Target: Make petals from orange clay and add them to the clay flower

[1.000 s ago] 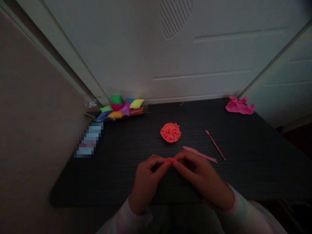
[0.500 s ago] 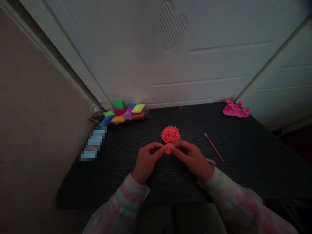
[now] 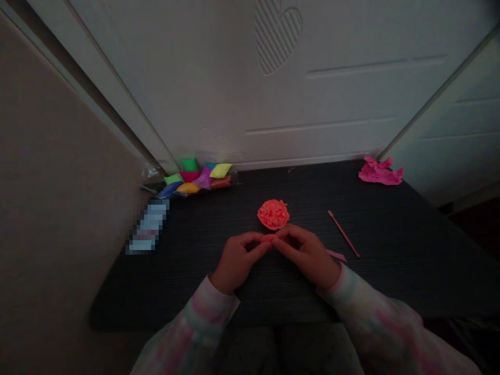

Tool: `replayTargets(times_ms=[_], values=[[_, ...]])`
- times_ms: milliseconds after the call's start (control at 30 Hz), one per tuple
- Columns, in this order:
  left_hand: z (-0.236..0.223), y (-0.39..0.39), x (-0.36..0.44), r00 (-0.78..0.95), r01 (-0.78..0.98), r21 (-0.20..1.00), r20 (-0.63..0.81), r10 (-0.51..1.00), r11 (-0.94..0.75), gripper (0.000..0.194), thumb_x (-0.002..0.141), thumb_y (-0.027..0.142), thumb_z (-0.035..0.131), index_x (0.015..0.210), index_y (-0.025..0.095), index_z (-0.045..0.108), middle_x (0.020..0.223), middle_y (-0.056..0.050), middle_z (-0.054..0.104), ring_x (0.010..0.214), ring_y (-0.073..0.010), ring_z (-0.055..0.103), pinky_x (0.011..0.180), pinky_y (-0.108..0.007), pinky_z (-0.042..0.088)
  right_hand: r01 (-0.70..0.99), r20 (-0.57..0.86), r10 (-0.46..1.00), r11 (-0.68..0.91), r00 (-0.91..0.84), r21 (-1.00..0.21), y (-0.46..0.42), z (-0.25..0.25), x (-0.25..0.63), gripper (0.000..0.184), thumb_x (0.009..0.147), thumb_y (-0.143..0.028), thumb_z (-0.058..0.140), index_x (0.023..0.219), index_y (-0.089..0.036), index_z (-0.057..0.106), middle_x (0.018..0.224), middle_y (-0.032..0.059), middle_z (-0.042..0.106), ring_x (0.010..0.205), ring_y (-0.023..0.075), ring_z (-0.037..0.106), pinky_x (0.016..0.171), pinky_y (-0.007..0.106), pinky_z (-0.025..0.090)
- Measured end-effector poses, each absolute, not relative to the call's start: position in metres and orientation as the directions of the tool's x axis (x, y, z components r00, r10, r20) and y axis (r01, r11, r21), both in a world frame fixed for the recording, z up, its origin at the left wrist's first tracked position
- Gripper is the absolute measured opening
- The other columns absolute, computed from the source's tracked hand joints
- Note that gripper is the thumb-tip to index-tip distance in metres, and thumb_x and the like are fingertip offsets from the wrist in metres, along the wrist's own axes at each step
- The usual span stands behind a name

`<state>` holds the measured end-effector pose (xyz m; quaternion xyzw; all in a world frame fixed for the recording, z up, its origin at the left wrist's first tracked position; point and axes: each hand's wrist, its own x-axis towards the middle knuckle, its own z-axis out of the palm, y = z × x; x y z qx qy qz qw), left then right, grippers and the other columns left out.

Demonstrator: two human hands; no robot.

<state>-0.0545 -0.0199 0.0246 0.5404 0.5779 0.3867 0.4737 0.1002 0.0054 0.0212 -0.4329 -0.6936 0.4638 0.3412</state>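
Sleeves (image 3: 191, 325) in soft pink and pale green come in from the bottom of the frame and cover both forearms. Left hand (image 3: 236, 263) and right hand (image 3: 308, 255) are over the table near the lower middle of the frame, and they face each other. Their fingertips (image 3: 273, 240) are together and clamped from both sides on one small piece of orange-pink clay (image 3: 267, 238), so the hands hide most of this piece. The other fingers are curled and stay close to the palms. Just above the hands lies a ruffled round of orange clay (image 3: 273, 214) on the dark table (image 3: 425, 271). The right fingers are very near its lower edge, but it is hard to tell if they touch it. To the right of the right hand lie a thin pink stick (image 3: 344, 234) and a flat pink strip (image 3: 336, 255), and the right wrist covers part of this strip. Farther away, at the right end of the table, a crumpled pink sheet (image 3: 380, 173) lies against the white door (image 3: 312, 94). At the upper left of the table there is a group of small bright packets (image 3: 199, 179), and nearer to the hands lies one pale packet (image 3: 148, 226), too blurred to read, beside a beige wall (image 3: 58, 208).
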Motion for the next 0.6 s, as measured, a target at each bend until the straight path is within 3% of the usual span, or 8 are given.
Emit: replayTargets(times_ms=[300, 433, 600], values=[[0.0203, -0.0183, -0.0567, 0.09, 0.285, 0.952, -0.142, 0.986, 0.111, 0.02, 0.071, 0.032, 0.059, 0.08, 0.016, 0.066, 0.075, -0.001, 0.067, 0.071, -0.0154, 0.058, 0.064, -0.024, 0.043, 0.169, 0.011, 0.921, 0.083, -0.39, -0.982, 0.0065, 0.0187, 0.0982, 0.016, 0.075, -0.032, 0.055, 0.073, -0.016, 0.058, 0.07, 0.001, 0.058, 0.064, 0.0129, 0.051, 0.06, 0.026, 0.039], [0.0246, -0.0183, -0.0567, 0.114, 0.306, 0.946, -0.145, 0.983, 0.104, 0.017, 0.072, 0.03, 0.058, 0.075, 0.015, 0.066, 0.072, -0.001, 0.066, 0.069, -0.0147, 0.058, 0.064, -0.024, 0.042, 0.203, -0.002, 0.912, 0.089, -0.41, -0.975, 0.0079, 0.0157, 0.0993, 0.018, 0.074, -0.035, 0.055, 0.079, -0.018, 0.059, 0.067, -0.0003, 0.056, 0.061, 0.0121, 0.049, 0.056, 0.025, 0.038], [0.0242, -0.0169, -0.0567, 0.136, 0.333, 0.939, -0.138, 0.981, 0.086, 0.015, 0.072, 0.029, 0.058, 0.072, 0.015, 0.066, 0.069, 0.0, 0.066, 0.067, -0.014, 0.057, 0.064, -0.023, 0.041, 0.231, 0.011, 0.906, 0.12, -0.423, -0.966, 0.0098, 0.0144, 0.0999, 0.018, 0.075, -0.034, 0.054, 0.073, -0.017, 0.06, 0.072, 0.0018, 0.059, 0.066, 0.0134, 0.051, 0.061, 0.027, 0.039]])
